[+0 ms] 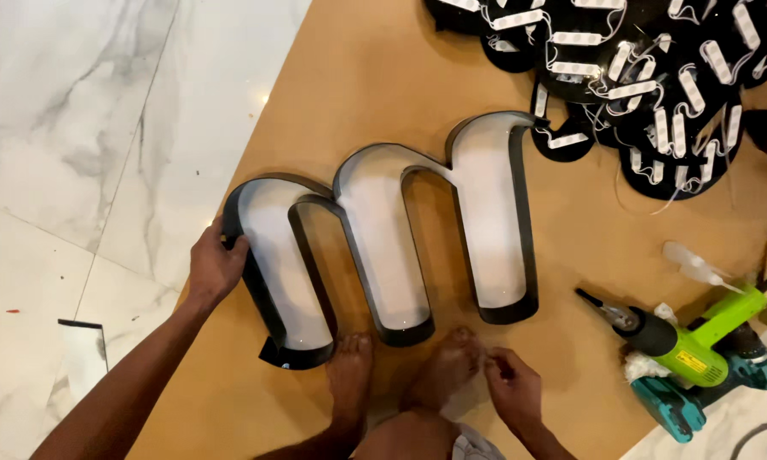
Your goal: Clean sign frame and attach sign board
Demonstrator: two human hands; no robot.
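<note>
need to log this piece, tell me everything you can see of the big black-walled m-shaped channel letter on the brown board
The big black-walled m-shaped channel letter lies flat, open side up, on the brown board. Thin dark walls, metal by the look, enclose a glossy white floor in three arched legs. The left hand grips its leftmost outer wall; two bare feet sit at the legs' lower ends. It appears empty.

A large hollow sign letter (383, 247), three arched strokes with black side walls and a white inner face, lies flat and open side up on the brown surface. The left hand's fingers (230, 245) hook over its outer wall at the leftmost stroke.
</note>
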